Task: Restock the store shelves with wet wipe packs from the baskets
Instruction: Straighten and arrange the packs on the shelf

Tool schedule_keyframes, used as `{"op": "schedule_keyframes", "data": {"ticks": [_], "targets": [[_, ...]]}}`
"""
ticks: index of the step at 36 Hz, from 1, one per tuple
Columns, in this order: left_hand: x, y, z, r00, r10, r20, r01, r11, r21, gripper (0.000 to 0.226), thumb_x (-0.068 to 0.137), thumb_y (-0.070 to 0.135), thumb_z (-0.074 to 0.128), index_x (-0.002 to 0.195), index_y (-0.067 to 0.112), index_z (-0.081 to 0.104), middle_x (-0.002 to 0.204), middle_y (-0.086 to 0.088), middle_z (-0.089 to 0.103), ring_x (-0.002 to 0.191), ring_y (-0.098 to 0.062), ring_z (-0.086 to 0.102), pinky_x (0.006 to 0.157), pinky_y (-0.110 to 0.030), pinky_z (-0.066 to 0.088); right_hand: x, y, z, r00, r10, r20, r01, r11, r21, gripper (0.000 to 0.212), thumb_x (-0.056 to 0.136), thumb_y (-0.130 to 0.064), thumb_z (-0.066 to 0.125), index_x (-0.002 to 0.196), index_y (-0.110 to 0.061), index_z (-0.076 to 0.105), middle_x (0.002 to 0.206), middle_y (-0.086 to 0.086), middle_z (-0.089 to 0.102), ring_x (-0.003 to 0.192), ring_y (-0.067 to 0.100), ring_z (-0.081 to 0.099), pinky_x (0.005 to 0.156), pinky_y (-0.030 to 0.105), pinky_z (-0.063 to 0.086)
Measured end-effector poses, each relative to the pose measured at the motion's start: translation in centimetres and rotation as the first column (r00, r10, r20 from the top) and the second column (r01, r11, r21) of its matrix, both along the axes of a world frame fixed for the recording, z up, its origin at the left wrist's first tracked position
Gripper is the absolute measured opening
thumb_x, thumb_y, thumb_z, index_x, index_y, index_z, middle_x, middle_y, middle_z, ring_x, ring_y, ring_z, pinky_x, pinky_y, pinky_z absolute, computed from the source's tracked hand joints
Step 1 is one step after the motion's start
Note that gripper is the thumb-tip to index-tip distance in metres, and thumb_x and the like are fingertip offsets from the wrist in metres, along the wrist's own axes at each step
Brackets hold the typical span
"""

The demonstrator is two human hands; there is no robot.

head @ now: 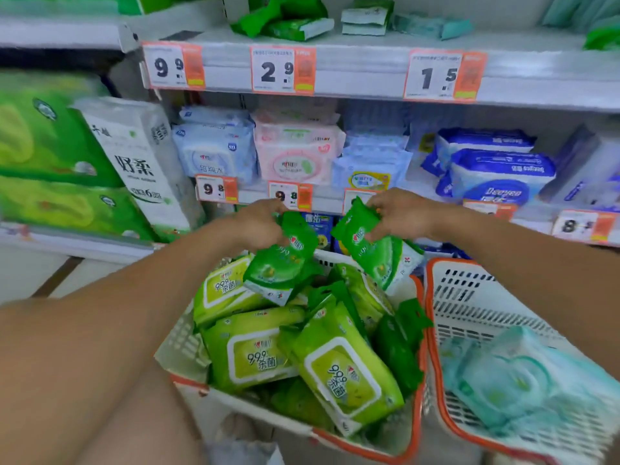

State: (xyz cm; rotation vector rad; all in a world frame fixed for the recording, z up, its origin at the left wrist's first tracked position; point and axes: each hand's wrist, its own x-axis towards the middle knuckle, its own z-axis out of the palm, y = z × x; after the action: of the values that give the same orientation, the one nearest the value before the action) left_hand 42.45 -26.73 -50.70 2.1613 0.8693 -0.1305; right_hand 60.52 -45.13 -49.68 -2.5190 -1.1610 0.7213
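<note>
A green pack (pixel 285 263) is clamped in the left hand (pixel 258 223), another (pixel 375 253) in the right hand (pixel 399 213), above the basket (pixel 417 333); each is best shelved flat, label outward.

— Where are we looking from?
— Our single head view looks forward and down, close over the baskets (pixel 423 333), facing the shelves (pixel 369 67) just beyond.

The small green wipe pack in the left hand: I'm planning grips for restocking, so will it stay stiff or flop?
Probably floppy: the small green pack hangs bent below the left hand, which pinches its top edge. Likely light, since fingertips alone carry it. Its glossy film may be slippery.
</note>
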Motion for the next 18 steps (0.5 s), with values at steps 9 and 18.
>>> {"op": "schedule_keyframes", "data": {"ticks": [9,18], "targets": [[0.1,-0.5,-3.2,0.947,-0.144,-0.285,0.156,0.988,0.019,0.036,0.090,0.018,0.072,0.120,0.013,0.052,0.117,-0.010,0.057,0.096,-0.033,0.066,0.070,-0.045,0.062,-1.5,-0.6,-3.6,0.968,0.222,0.120,-0.162,0.912,-0.377,0.030,0.075,-0.040,0.078,0.077,-0.012,0.068,0.078,0.007,0.070,0.078,0.029,0.071,0.074,0.040,0.060],[3.4,2.6,7.9,0.916,-0.183,0.356,-0.064,0.811,0.581,0.018,0.084,0.037,0.074,0.096,0.025,0.067,0.091,0.009,0.070,0.075,-0.008,0.067,0.076,-0.028,0.053,-1.6,2.9,8.5,0.980,0.073,-0.187,0.028,0.874,0.485,0.006,0.092,-0.015,0.068,0.091,-0.009,0.068,0.079,0.015,0.073,0.058,0.025,0.070,0.051,0.035,0.058]]}}
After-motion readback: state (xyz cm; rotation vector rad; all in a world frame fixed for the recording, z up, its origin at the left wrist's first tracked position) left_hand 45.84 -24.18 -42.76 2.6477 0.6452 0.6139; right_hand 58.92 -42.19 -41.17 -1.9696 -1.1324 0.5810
